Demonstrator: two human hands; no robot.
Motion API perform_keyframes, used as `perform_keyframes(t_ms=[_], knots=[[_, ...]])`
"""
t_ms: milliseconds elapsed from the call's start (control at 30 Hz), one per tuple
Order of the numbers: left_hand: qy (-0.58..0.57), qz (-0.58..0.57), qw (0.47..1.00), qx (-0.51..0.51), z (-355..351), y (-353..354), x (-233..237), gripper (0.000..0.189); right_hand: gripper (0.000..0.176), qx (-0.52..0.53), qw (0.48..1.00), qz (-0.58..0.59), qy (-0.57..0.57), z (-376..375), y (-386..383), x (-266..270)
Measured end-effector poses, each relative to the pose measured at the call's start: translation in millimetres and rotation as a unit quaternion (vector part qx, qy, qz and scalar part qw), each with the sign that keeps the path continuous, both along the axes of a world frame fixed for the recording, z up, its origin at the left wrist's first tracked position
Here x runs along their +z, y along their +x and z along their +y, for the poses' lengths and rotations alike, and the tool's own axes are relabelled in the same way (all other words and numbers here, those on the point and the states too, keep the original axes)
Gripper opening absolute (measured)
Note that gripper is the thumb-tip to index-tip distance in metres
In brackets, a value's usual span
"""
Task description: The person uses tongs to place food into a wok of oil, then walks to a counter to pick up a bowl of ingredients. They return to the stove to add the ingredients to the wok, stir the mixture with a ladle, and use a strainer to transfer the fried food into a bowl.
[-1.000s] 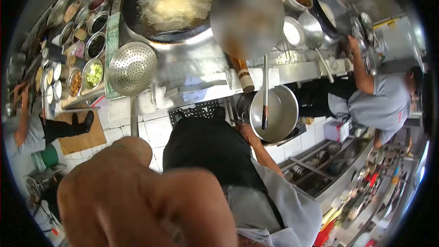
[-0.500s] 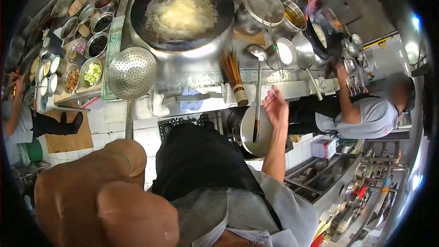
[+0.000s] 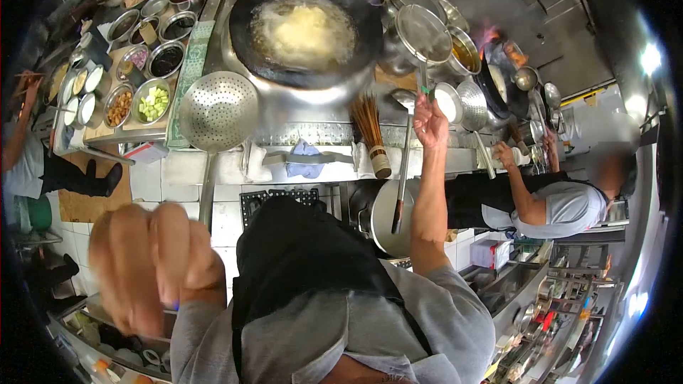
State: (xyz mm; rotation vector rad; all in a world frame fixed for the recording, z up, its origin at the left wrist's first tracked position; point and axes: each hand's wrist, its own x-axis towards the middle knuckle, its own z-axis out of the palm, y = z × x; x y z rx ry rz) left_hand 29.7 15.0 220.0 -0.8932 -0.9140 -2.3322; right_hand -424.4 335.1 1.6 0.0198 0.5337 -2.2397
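Note:
My left hand is a closed fist close to the camera, wrapped round the handle of a perforated skimmer. The skimmer's round head hangs at the counter edge, left of a large black wok. Pale yellow food bubbles in the wok's oil. Over on the right, my right hand has its fingers closed round the handle of a fine-mesh strainer, by its green band. The strainer's bowl rests on top of a metal pot. A ladle and a bamboo brush lie beside this hand.
Bowls of ingredients, including cut green vegetable, crowd the left counter. A blue cloth lies along the front ledge. A large pot stands below. On the right a co-worker stands near another wok and flame.
My right hand has moved up from above the ladle handle and closed on the strainer's handle. My left fist has shifted away from the camera, with the skimmer still in it.

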Motion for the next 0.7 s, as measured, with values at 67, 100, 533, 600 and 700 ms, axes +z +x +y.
perform_keyframes(t_ms=[67, 100, 533, 600, 700], knots=[[0.039, -0.007, 0.998, 0.043, -15, 5, -35, 0.026, 0.029, -0.01, 0.999, -0.008, -0.042, -10, -2, -8], [0.054, -0.041, 0.994, 0.083, -23, 20, -51, 0.021, 0.026, -0.02, 0.999, 0.034, -0.003, -13, 4, -7], [0.195, -0.541, 0.549, 0.607, -94, 100, -224, 0.041, 0.036, -0.064, 0.867, 0.307, 0.388, -107, 140, 56], [0.206, -0.547, 0.531, 0.613, -94, 99, -228, 0.047, 0.035, -0.068, 0.843, 0.341, 0.411, -110, 138, 55], [0.203, -0.552, 0.515, 0.623, -98, 104, -248, 0.052, 0.032, -0.088, 0.775, 0.425, 0.459, -106, 129, 39]])
